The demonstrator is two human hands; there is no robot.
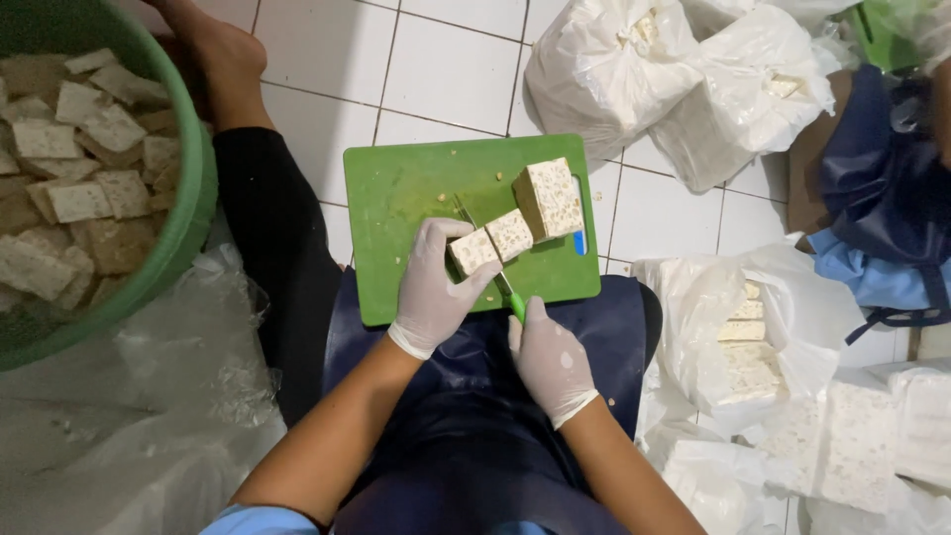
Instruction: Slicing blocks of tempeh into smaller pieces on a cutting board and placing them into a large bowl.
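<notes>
My right hand [551, 359], nearest me, grips a green-handled knife [501, 281]; my left hand [433, 287] closes on a tempeh piece [474, 251] at the green cutting board's [416, 188] centre. I judge I'm mid-slice. The larger block [548, 198] waits at two o'clock; next calls for steady downward pressure.

Surface: white tiled floor [446, 69].
Left: green basin [193, 198] filled with cut slabs; crumpled clear plastic sheet [188, 376] beside it.
Top right: tied white bags [614, 69].
Right: open bags of pale blocks [753, 347]; dark blue cloth [882, 178].
</notes>
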